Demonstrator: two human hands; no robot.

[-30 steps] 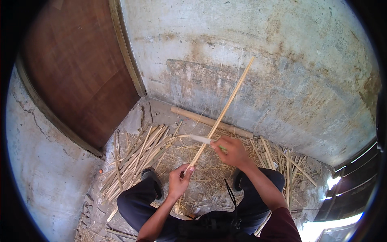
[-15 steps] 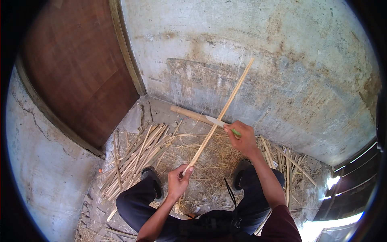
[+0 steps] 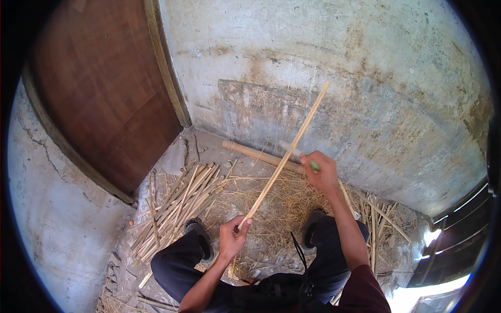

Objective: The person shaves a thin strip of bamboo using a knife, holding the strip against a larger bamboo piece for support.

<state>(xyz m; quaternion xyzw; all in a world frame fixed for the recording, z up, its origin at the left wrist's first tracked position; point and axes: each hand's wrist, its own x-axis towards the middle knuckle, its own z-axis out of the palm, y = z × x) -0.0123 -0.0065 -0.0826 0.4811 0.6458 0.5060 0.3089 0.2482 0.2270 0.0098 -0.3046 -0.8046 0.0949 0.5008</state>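
Note:
A long, pale bamboo strip slants up and away to the right in front of me. My left hand is closed round its near end, thumb on top. In my right hand is a knife with a green handle, gripped in closed fingers. Its blade, smeared by motion, lies across the strip a little beyond the middle. Whether the edge touches the strip I cannot tell.
A heap of split bamboo strips lies left of my feet, with more strips on the right. Along the wall rests a thick bamboo pole. Thin shavings litter the floor. A brown door stands at far left.
My right hand and the knife have moved a short way to the right and farther along the strip. My left hand keeps its grip on the strip's near end.

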